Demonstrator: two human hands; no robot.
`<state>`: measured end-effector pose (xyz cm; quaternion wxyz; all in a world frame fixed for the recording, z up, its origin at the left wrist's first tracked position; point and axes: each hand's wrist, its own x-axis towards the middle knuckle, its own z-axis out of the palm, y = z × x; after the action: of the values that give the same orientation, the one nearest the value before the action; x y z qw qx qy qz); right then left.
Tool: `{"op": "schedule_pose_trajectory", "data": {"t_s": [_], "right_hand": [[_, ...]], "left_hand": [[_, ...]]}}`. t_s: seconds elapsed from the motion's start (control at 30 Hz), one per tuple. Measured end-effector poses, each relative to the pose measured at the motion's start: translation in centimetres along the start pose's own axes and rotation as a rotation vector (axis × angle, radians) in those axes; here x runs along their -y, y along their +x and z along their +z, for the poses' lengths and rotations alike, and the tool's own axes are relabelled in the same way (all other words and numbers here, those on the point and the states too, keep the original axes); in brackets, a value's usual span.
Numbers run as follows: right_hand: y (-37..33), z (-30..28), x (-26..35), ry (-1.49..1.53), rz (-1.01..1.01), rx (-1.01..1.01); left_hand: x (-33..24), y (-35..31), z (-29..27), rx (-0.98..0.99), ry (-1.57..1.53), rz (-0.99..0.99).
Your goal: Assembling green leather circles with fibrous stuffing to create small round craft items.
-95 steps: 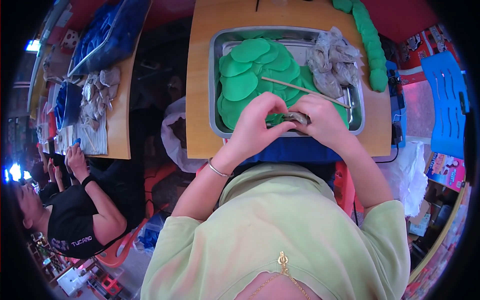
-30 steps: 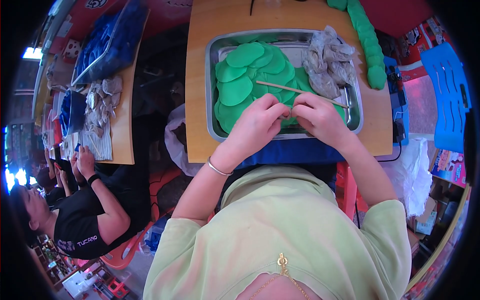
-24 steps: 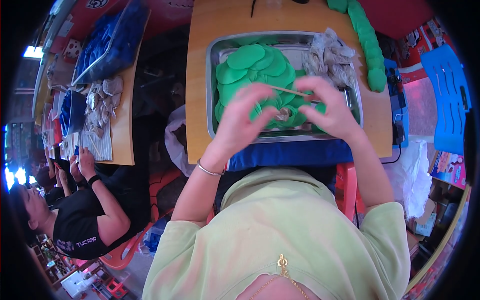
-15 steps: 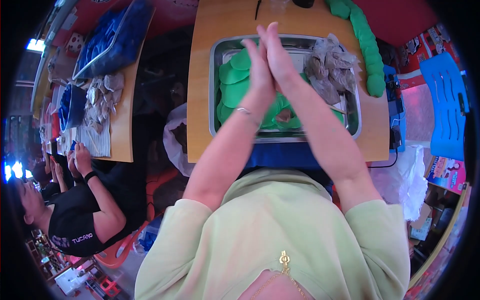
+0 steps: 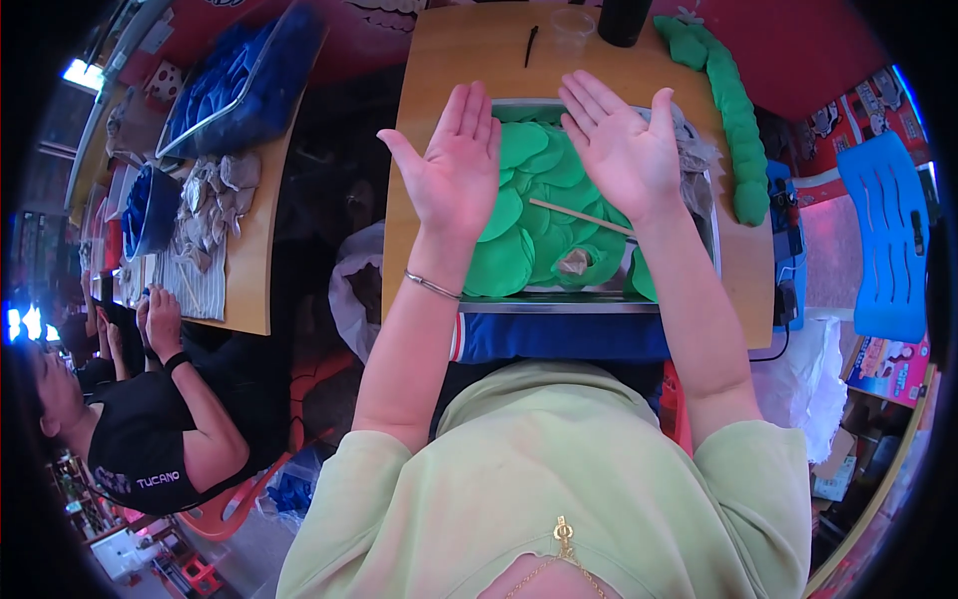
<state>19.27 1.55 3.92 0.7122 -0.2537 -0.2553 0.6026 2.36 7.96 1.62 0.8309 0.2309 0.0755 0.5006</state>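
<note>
Palm up and fingers stretched, my left hand hovers over the left part of a metal tray and holds nothing. My right hand is also palm up with fingers extended, apart from the left and above the tray's right part. Flat round green pieces overlap across the tray. A thin wooden stick lies on top of them, its right end by my right wrist. Near the front, a small brownish lump sits on a green piece. Crumpled greyish-brown bundles are partly hidden behind my right hand.
A long string of stacked green pieces runs along the table's right edge. At the back are a clear cup, a dark cylinder and a thin black item. A co-worker sits at another table on the left, by blue pieces.
My palms were pressed together over the tray; now they are apart and turned up. The wooden stick and more green pieces have come into sight. My view has shifted slightly.
</note>
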Motion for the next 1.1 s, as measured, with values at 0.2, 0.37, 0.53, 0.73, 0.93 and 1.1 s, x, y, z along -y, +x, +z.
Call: {"op": "schedule_pose_trajectory", "data": {"t_s": [0.2, 0.37, 0.53, 0.73, 0.93, 1.1], "right_hand": [[-0.6, 0.2, 0.0, 0.142, 0.019, 0.03], [-1.4, 0.5, 0.5, 0.227, 0.012, -0.086], [-2.6, 0.2, 1.4, 0.214, -0.081, -0.148], [-4.3, 2.7, 2.8, 0.329, -0.182, -0.046], [-8.7, 14.5, -3.5, 0.136, 0.479, 0.404], [-11.1, 16.5, -10.1, 0.155, 0.723, 0.588]], "left_hand": [[0.0, -0.5, 0.0, -0.004, -0.121, -0.033], [0.0, -1.0, 0.1, -0.047, -0.155, -0.01], [1.5, -3.4, 2.1, 0.024, 0.385, 0.029], [6.8, -9.4, 4.6, 0.094, 0.418, -0.199], [8.0, -10.1, 7.2, 0.324, 0.384, -0.653], [7.2, -9.0, 7.9, 1.078, 0.944, -0.513]]}}
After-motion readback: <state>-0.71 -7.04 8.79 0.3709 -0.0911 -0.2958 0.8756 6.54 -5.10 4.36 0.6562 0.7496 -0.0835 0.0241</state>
